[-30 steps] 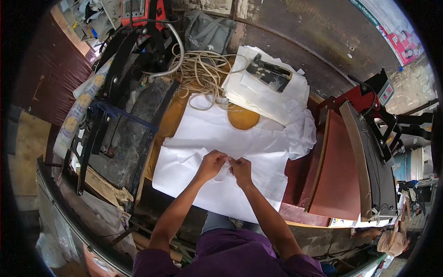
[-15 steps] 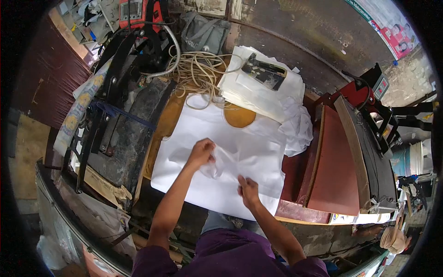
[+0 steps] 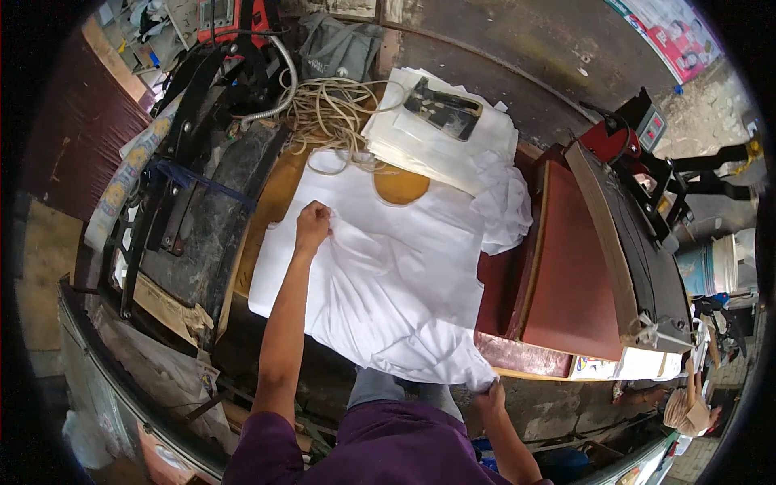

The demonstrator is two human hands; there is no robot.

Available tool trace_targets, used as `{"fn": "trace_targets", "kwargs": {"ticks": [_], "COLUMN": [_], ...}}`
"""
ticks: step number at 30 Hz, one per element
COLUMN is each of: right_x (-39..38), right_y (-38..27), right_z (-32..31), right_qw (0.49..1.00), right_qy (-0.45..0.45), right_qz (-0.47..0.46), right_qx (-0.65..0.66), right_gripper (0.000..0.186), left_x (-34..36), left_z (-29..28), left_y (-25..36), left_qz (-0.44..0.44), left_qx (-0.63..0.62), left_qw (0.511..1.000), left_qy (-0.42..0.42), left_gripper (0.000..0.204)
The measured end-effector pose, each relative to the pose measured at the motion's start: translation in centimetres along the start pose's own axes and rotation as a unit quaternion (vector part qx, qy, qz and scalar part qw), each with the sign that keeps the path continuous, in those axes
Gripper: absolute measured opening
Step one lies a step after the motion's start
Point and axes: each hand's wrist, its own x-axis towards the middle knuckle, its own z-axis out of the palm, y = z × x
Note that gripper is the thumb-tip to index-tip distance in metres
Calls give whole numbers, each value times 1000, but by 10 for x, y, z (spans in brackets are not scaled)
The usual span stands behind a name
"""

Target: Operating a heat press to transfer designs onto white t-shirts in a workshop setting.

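Note:
A white shirt-shaped cloth (image 3: 436, 259) with a rounded neck cut-out lies over the table in front of me. My left hand (image 3: 313, 226) pinches a fold of it left of the middle, and creases fan out from those fingers. Down at the near right, my right hand (image 3: 488, 396) grips a bunched corner of the fabric beyond the table's front edge. The cloth is pulled slantwise between both hands, its near part wrinkled and hanging over the edge. Whether the gathered part is a separate layer, I cannot tell.
Behind the cloth are a paper stack (image 3: 404, 121) with a dark tray (image 3: 444, 109) on it, a coiled cord (image 3: 331, 113) and a grey bag (image 3: 339, 48). A black-framed press (image 3: 202, 186) stands left, another press (image 3: 622, 234) right. Crumpled white cloth (image 3: 505, 202) lies beside the paper.
My left hand has moved up and left while pinching the cloth. My right hand has moved down and right, now gripping a corner. The smooth fabric has become creased and drawn toward me.

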Motion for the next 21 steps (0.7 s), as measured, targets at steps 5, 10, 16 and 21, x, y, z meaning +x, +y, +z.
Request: {"fn": "trace_targets", "kwargs": {"ticks": [5, 10, 16, 21], "right_x": [-71, -72, 3, -12], "right_y": [-24, -21, -119, -132], "right_z": [69, -38, -389, -361], "right_qw": [996, 970, 763, 839], "right_qy": [-90, -128, 320, 116], "right_qz": [-24, -105, -422, -407], "right_qx": [20, -177, -371, -342], "right_gripper": [27, 26, 31, 26], "left_x": [-111, -232, -234, -300], "left_z": [62, 122, 126, 185], "left_y": [-20, -33, -37, 0], "left_qz": [224, 227, 231, 321], "left_qx": [413, 476, 498, 474], "left_qw": [882, 849, 835, 818], "left_qy": [-31, -24, 21, 55], "left_gripper": [58, 59, 59, 50]}}
